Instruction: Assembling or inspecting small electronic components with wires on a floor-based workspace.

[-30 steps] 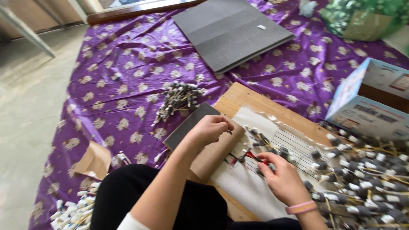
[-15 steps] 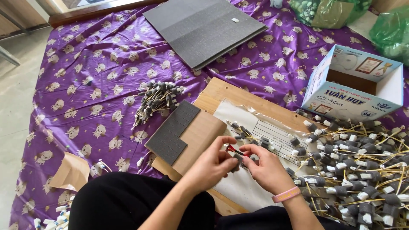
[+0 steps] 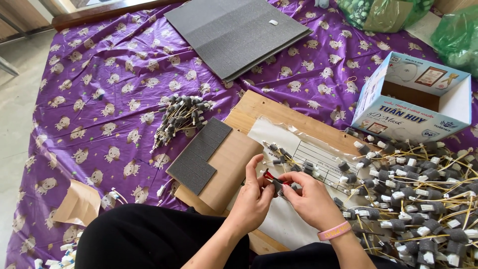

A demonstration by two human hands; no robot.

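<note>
While both hands met over the middle of the wooden board (image 3: 259, 107), the left hand (image 3: 253, 199) and the right hand (image 3: 311, 199) were drawn close together, fingertips pinched on a small red-and-grey wired piece (image 3: 275, 180) held between them just above a sheet of white paper (image 3: 279, 144). At about nine o'clock from the hands lay a brown card block (image 3: 234, 167) with a strip of grey foam (image 3: 199, 157) on its left side. At three o'clock spread a large heap of foam-capped wire parts (image 3: 418, 199), some touching the paper's edge, and a few loose pieces (image 3: 308, 167) rested on the paper at twelve o'clock, just beyond the fingers. Farther off at eleven o'clock sat a smaller bundle of similar parts (image 3: 181, 112) on the purple patterned cloth (image 3: 99, 99). At twelve o'clock, well away, lay a stack of grey foam sheets (image 3: 236, 32), and at two o'clock stood an open cardboard box (image 3: 416, 102). A pink band (image 3: 333, 231) circled the right wrist.
</note>
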